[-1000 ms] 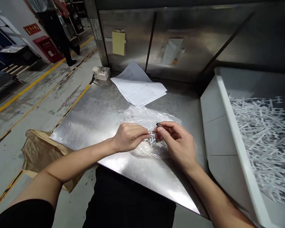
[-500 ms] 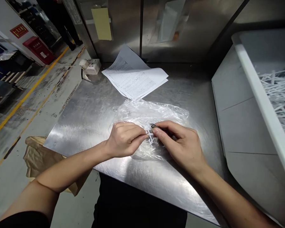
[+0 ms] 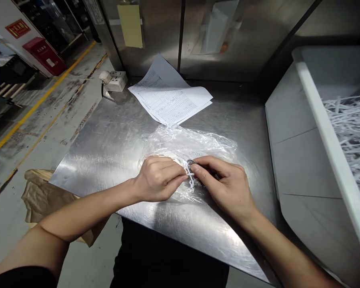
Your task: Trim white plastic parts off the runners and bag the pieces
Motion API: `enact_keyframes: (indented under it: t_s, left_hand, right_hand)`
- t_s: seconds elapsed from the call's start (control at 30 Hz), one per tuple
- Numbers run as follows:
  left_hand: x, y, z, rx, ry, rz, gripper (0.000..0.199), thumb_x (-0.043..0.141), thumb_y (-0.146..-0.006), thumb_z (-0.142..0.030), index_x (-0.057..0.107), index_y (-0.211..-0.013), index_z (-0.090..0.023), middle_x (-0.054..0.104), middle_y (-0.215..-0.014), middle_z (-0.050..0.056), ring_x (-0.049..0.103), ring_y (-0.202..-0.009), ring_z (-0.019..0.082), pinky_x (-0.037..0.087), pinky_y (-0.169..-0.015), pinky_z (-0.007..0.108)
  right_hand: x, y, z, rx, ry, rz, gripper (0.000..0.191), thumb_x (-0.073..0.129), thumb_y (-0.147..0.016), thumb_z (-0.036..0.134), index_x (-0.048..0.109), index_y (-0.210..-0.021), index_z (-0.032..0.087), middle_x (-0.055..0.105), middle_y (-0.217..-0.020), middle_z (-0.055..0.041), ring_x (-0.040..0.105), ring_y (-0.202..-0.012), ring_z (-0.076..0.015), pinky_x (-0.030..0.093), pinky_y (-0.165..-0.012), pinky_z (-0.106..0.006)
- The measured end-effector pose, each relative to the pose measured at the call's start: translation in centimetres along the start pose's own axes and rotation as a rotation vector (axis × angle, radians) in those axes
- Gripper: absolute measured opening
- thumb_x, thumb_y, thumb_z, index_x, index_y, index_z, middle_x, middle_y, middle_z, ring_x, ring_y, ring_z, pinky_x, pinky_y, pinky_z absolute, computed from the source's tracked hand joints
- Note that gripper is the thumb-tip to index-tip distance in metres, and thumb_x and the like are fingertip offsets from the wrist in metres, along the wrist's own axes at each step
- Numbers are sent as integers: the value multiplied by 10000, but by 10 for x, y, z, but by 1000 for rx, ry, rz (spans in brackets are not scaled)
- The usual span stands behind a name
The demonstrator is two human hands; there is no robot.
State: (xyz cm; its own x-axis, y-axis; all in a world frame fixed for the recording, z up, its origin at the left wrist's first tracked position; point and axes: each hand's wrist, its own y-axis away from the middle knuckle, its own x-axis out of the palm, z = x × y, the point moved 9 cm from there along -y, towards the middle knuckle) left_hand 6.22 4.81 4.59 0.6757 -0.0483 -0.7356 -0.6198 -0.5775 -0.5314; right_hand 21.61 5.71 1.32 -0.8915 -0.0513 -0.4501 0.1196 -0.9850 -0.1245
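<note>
Head view. The left hand [image 3: 160,179], at the centre of the work area, is closed in a pinch, thumb against forefinger, and holds the edge of a small white part [image 3: 192,182], branched in shape. The right hand [image 3: 228,184] faces it, fingers curled and thumb pressed inward, and grips a dark tool [image 3: 192,161] with a slim, curved metal tip. The tip lies at the upper end of the part; whether it touches is too small to tell. The white part is between the two hands, above a crumpled clear bag [image 3: 207,140] spread on the metal table [image 3: 96,140].

Beyond the bag, printed sheets [image 3: 171,100] lie overlapping, their upper edges curled; their near corner meets the bag's far edge. At the table's far left corner is a white socket block [image 3: 117,82], with a plug [image 3: 105,76] at its left end. A yellow note [image 3: 131,26] hangs on the metal panel [image 3: 165,48] behind. To the right stands a pale tub [image 3: 300,160] containing a heap of thin white pieces [image 3: 354,136]. To the left, below table level, is a creased brown paper bag [image 3: 45,200]; farther off, a red box [image 3: 45,56] stands beneath a red sign [image 3: 18,28].
</note>
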Motion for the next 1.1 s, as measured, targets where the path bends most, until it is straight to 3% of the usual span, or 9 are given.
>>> enact_keyframes:
  t_s: [0.3,0.7,0.9,1.1]
  left_hand:
    - [1,0,-14,66,-148,-52,244,647,-1038,-239,696,-805,-186,710,-696,-6,592,-614,145,428,-568,323]
    - [8,5,-12,73,-114,-5,281,603,-1068,-216,674,-799,-177,674,-691,-8,569,-626,131,476,-597,303]
    - [7,3,-11,65,-150,3,280,578,-1079,-227,684,-824,-178,692,-710,6,616,-651,141,485,-605,307]
    - [7,4,-15,108,-197,-9,270,590,-1058,-185,669,-799,-182,693,-713,5,611,-662,149,482,-602,317]
  right_hand:
    - [0,-1,-2,37,13,59,270,669,-1035,384,776,-842,227,732,-758,0,613,-662,-173,427,-626,-330]
    - [0,-2,-5,56,14,65,266,661,-1033,375,734,-827,223,694,-733,0,601,-665,-178,412,-617,-326]
    - [-4,-1,14,-99,28,28,160,677,-1044,359,742,-951,247,773,-891,-27,689,-799,-220,487,-705,-353]
    - [-3,3,27,-173,26,47,106,696,-1042,314,737,-964,255,764,-872,-7,692,-782,-199,505,-721,-348]
